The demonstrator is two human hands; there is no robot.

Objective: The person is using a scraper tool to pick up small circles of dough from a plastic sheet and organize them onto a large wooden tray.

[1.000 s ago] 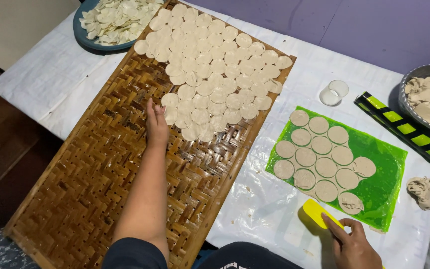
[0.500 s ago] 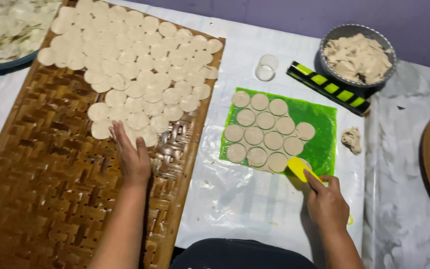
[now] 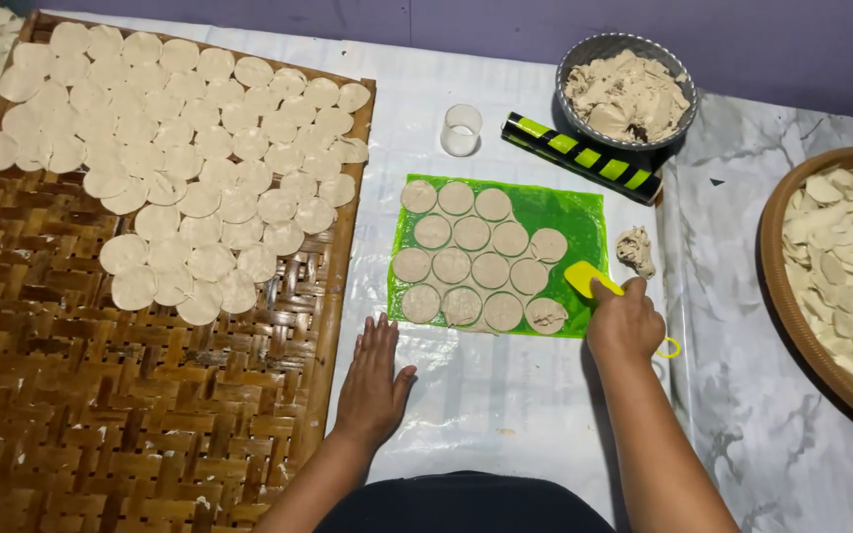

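I see a white plastic-covered worktop [image 3: 505, 395] against a purple wall [image 3: 742, 39]. The right hand [image 3: 626, 321] grips a yellow scraper [image 3: 589, 279] at the green mat [image 3: 570, 212] of dough discs [image 3: 471, 234]. The left hand [image 3: 375, 373], flat and open, has left the woven tray [image 3: 101, 395] for the worktop.

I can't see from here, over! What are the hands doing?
Left hand flat on the white sheet, empty. Right hand grips yellow scraper at green mat edge. Cut dough rounds on mat. Nothing in between.
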